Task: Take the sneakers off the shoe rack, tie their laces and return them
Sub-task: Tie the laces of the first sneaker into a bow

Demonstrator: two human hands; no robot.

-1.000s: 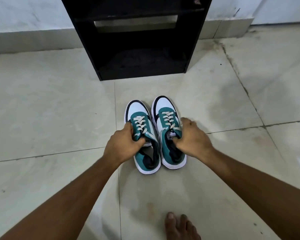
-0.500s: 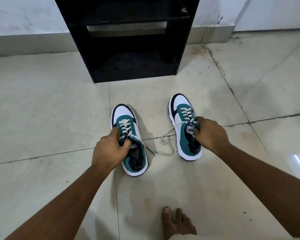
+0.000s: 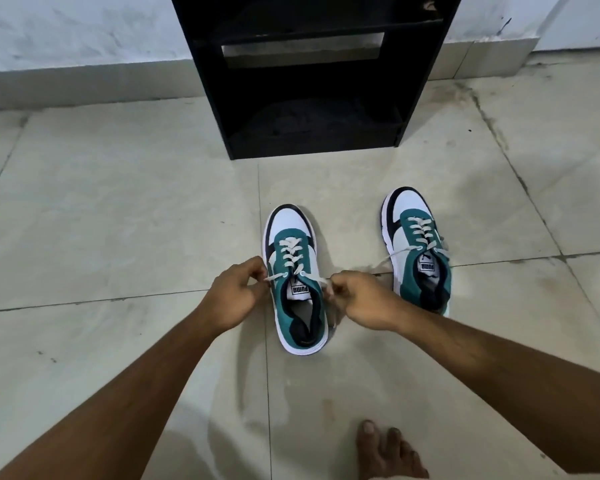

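Observation:
Two teal, white and black sneakers stand on the tiled floor, toes toward the rack. The left sneaker (image 3: 293,271) sits between my hands. My left hand (image 3: 234,297) pinches the left end of its white lace (image 3: 272,277) beside the shoe. On the other side, my right hand (image 3: 362,297) pinches the right lace end. The right sneaker (image 3: 417,247) stands apart to the right, untouched, one loose lace trailing left across the floor. The black shoe rack (image 3: 312,74) stands against the wall ahead, its lower shelf showing no shoes.
My bare foot (image 3: 388,452) rests on the floor at the bottom right. Pale floor tiles (image 3: 118,220) with dark grout lines spread all around. A white wall with a tiled skirting (image 3: 84,84) runs behind the rack.
The sneakers were held together, then pulled apart and set down. My right hand left the right sneaker and both hands now grip the left sneaker's lace ends.

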